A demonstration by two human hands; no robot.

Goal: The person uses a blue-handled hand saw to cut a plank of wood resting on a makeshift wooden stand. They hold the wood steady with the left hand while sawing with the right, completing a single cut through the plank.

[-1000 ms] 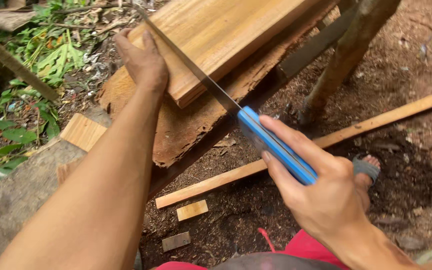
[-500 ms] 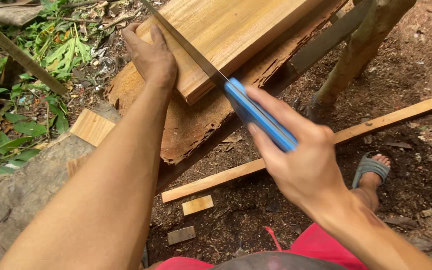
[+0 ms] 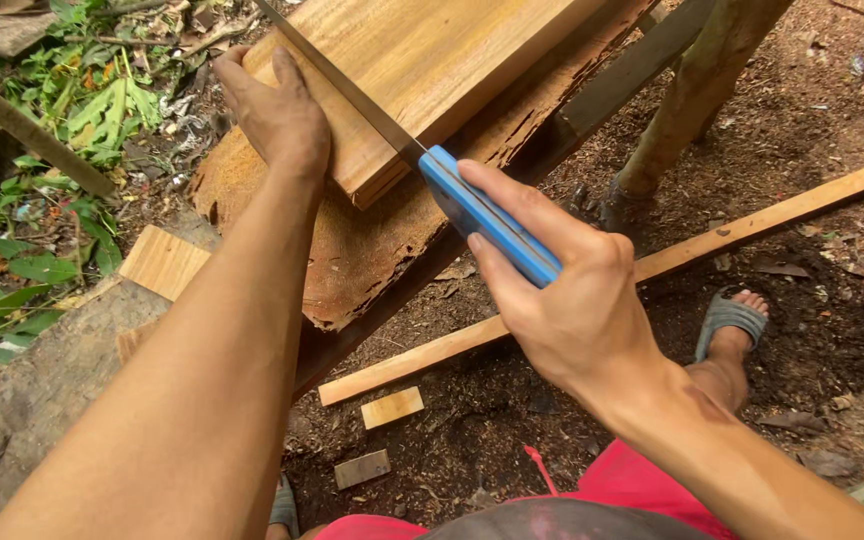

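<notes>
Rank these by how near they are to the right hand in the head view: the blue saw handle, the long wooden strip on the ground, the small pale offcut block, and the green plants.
1. Blue saw handle: gripped in the right hand.
2. Long wooden strip: on the soil just beyond and below the hand.
3. Small pale offcut block: on the ground, lower left of the hand.
4. Green plants: far left edge.

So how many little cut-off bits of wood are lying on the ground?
3: a square offcut left of the left arm, and a pale block and a grey block below the long strip. More may be hidden.
</notes>
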